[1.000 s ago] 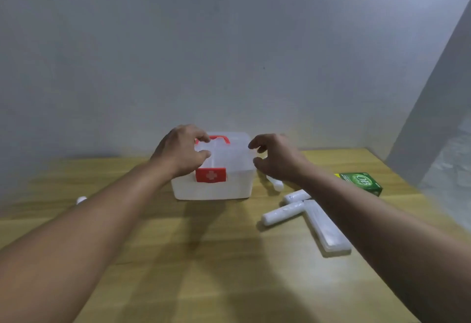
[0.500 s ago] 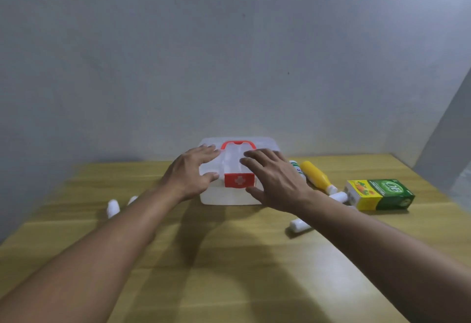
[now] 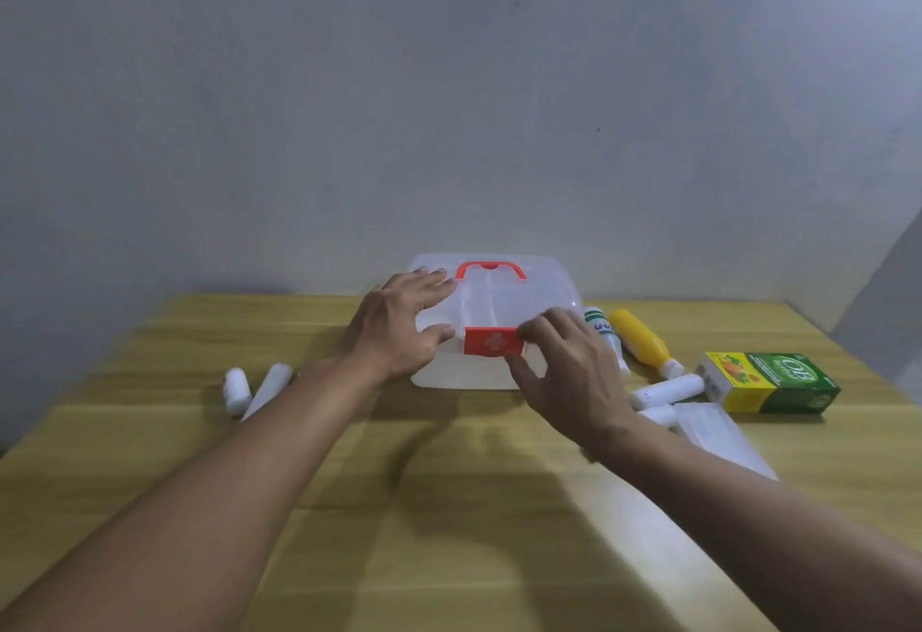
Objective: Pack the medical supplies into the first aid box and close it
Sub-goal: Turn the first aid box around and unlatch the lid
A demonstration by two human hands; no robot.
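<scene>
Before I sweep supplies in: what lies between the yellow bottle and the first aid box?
In the head view, a white bottle with green print.

Wooden table (image 3: pixel 449 556) w/ pale planks; bare grey wall (image 3: pixel 449 107) behind; dim light.

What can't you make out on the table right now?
Head view only:
- First aid box contents: frosted lid hides them.
- Red latch: right hand covers its end, so fastened or not is unclear.
- White bottle label: partly behind that hand.
- Flat packet: forearm covers it.
</scene>
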